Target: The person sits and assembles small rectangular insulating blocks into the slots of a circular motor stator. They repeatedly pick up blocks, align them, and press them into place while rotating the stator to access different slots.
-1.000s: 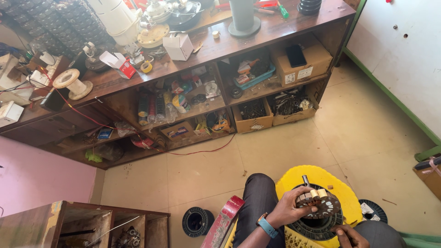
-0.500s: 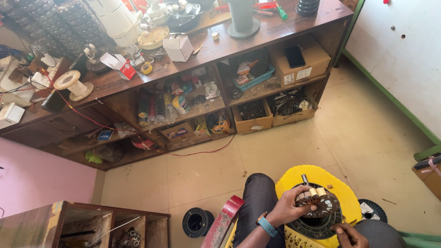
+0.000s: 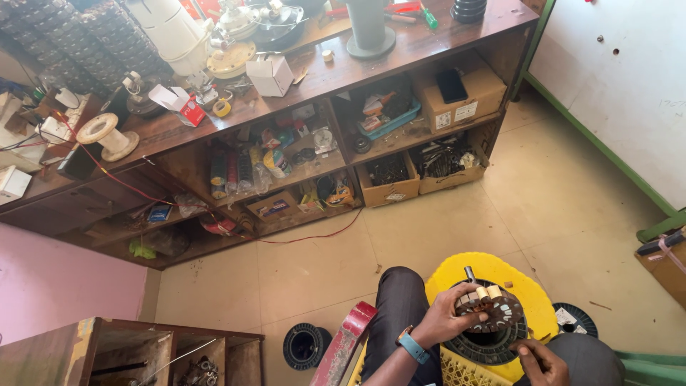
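Over yellow crate (image 3: 457, 275), stator (image 3: 493, 311) flat, shaft upward

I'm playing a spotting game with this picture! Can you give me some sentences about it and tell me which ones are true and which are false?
1. The left hand holds a round, dark motor part over a yellow ring. True.
2. The left wrist wears a red watch. False: the watch band is blue.
3. A small white box sits on top of the wooden bench. True.
4. The floor is covered in green carpet. False: the floor is pale tile.
5. The right hand is low in the picture, near the yellow ring. True.
6. A black spool hangs on the wall. False: it lies on the floor.
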A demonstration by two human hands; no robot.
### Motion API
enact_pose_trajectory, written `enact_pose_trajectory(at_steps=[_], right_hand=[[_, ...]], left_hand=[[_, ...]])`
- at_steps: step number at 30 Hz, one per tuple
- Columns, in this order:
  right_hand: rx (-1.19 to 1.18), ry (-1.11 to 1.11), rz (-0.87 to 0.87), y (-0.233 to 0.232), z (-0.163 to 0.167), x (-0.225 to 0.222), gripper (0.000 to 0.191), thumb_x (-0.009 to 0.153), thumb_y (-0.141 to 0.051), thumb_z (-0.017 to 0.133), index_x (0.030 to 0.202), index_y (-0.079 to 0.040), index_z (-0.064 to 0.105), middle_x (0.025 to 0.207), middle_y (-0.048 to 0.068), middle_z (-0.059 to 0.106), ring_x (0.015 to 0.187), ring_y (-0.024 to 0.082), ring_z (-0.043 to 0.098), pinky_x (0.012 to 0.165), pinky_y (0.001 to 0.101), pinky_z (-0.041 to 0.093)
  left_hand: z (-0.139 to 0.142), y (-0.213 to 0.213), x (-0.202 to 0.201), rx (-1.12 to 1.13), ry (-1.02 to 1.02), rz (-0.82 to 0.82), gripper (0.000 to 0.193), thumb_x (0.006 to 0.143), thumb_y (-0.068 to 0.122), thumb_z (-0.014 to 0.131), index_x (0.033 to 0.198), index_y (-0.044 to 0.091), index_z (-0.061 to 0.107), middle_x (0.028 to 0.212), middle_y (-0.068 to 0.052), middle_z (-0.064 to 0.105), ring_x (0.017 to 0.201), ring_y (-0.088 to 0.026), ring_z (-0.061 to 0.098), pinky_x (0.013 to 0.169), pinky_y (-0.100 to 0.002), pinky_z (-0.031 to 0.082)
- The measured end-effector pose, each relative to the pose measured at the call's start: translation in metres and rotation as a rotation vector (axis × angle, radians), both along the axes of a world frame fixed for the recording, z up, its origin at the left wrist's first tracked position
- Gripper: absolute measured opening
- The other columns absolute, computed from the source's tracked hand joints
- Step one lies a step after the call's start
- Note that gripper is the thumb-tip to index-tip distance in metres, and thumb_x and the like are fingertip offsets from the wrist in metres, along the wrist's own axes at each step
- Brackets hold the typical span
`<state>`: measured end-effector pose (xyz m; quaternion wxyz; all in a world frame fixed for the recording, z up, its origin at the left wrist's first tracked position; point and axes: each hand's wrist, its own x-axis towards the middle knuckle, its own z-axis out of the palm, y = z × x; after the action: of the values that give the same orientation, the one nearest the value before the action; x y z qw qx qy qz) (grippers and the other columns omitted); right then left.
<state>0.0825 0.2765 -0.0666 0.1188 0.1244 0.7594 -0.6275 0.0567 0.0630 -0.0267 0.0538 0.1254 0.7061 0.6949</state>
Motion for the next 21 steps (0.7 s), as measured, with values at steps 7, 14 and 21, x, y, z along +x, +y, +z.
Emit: enact_pose_trajectory(at_steps=[7,14,21], right_hand=[[-0.061,0.012,-0.014,-0.0045,0.0027,-0.0006,0.033,0.098,-0.024,0.064,0.098,0.007,0.072,0.055,0.008,0.046,0.047,0.012,0.038,0.048,0.0331,0.031],[-0.117,0.066,-0.006,-0.0074,0.0049,0.0005,0.033,0.096,-0.021,0.065,0.095,0.010,0.075,0.057,0.006,0.049,0.051,0.010,0.041,0.050,0.0306,0.031],[-0.048,0.009,0.009,0.0001,0.0075,0.0000,0.029,0.097,-0.022,0.064,0.098,0.006,0.073,0.057,0.007,0.049,0.049,0.012,0.039,0.049,0.0315,0.031]], left_hand=[[0.0030,-0.0021,-0.0019,-0.027,0.001,0.008,0.048,0.092,0.025,0.080,0.131,0.003,0.063,0.118,-0.008,0.068,0.107,-0.018,0.068,0.095,-0.032,0.055],[0.0045,-0.0026,-0.0012,-0.024,0.002,0.014,0.048,0.091,0.024,0.081,0.130,0.003,0.063,0.117,-0.007,0.068,0.106,-0.018,0.068,0.094,-0.033,0.055],[0.0060,0.0009,-0.0003,0.010,-0.018,0.002,0.046,0.091,0.022,0.080,0.130,0.003,0.063,0.118,-0.007,0.067,0.106,-0.018,0.067,0.093,-0.033,0.055]])
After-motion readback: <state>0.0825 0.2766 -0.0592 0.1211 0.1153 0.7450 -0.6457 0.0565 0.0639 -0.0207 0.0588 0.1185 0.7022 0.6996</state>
